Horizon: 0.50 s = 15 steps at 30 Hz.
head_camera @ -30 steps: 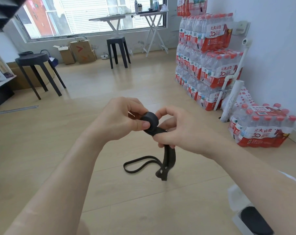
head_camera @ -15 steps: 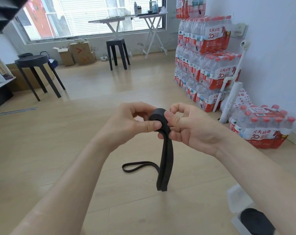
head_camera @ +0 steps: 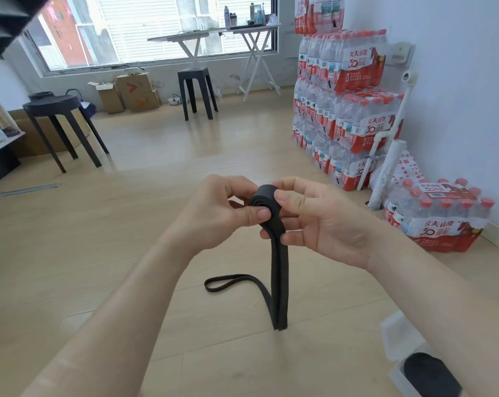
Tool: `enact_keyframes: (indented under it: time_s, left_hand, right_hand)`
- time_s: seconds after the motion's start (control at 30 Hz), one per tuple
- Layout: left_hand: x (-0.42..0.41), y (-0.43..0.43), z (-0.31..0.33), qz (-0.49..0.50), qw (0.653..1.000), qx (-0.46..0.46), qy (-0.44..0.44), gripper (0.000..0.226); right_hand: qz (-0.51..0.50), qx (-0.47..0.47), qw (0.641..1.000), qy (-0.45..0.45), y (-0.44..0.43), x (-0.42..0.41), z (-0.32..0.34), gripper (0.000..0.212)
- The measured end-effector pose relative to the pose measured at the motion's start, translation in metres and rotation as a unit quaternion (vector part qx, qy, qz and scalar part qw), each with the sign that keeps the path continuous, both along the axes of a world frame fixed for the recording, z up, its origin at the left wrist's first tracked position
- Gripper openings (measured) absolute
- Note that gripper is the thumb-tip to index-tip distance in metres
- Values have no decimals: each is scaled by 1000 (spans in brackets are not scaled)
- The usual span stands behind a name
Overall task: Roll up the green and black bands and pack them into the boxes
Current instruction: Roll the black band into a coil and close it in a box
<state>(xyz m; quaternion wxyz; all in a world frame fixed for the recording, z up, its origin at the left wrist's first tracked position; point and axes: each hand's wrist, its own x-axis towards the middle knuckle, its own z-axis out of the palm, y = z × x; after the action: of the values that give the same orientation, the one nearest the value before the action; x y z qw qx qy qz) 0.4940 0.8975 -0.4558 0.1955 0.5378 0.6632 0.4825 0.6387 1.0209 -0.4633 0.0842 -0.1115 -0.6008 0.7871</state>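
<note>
Black rubber makes up the band (head_camera: 279,270), and its upper end is wound into a tight coil (head_camera: 264,203) held in front of the person, between both hands. The left hand (head_camera: 214,209) pinches the coil: its thumb lies across the near flat face and its fingers curl round behind. The right hand (head_camera: 325,224) grips the other side, thumb on the top of the coil's rim, fingers curled beneath where the loose part leaves the roll. From there the doubled strap hangs straight down to the pale wooden floor (head_camera: 128,253), folds at the bottom, and its tail runs off to the left, lying flat in a narrow loop. At the lower right corner sits a white box (head_camera: 396,374) with a rolled black band (head_camera: 431,373) inside; the right forearm covers part of it. Shrink-wrapped packs of water bottles (head_camera: 348,116) are stacked against the right wall, and one more pack (head_camera: 443,222) rests on the floor nearby. A round black stool (head_camera: 56,106) stands far left, below the window (head_camera: 145,27).
</note>
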Motion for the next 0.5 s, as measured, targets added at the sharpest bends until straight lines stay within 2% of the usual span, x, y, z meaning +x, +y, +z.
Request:
enact_keyframes:
  time_s: [0.07, 0.13, 0.2, 0.23, 0.3, 0.5]
  left_hand:
    - [-5, -2, 0, 5, 1000, 12, -17, 15]
    - [-10, -3, 0, 12, 999, 19, -36, 22]
    - [-12, -5, -1, 8, 998, 22, -52, 24]
    - [-13, -5, -1, 6, 998, 22, -59, 23]
    - [-15, -6, -1, 4, 998, 21, -56, 23]
    - [-16, -9, 2, 26, 999, -15, -15, 16]
  right_hand:
    - [8, 129, 991, -32, -6, -2, -3, 52]
    - [-40, 298, 952, -52, -15, -6, -10, 49]
    - [-103, 409, 906, -28, -21, -11, -15, 36]
    - [-122, 434, 893, -13, -22, -12, -16, 24]
    - [-132, 437, 890, -7, -22, -11, -14, 10]
    - [-66, 412, 908, -35, -17, -7, -9, 8]
